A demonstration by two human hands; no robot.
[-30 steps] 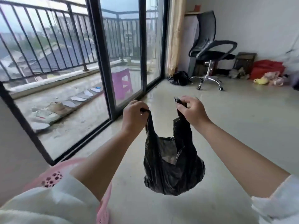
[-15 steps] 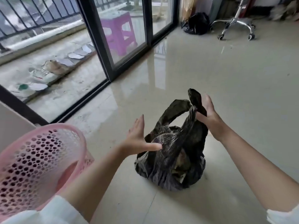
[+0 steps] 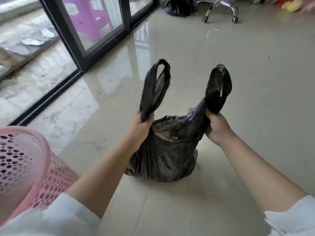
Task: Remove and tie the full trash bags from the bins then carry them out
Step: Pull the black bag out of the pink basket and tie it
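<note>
Now black trash bag (image 3: 163, 160) untied on floor, each hand (image 3: 142, 124) (image 3: 215, 126) fisted round a handle loop.

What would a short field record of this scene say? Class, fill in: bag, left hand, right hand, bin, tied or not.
bag: black bag, resting on the floor
left hand: left hand grips the left handle
right hand: right hand grips the right handle
bin: pink bin at lower left, apart from the bag
tied: no, handles held apart, mouth open

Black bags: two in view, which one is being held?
The near bag on the floor beside the pink bin: left hand and right hand each grip a handle loop. The far bag lies untouched by the chair base.
</note>
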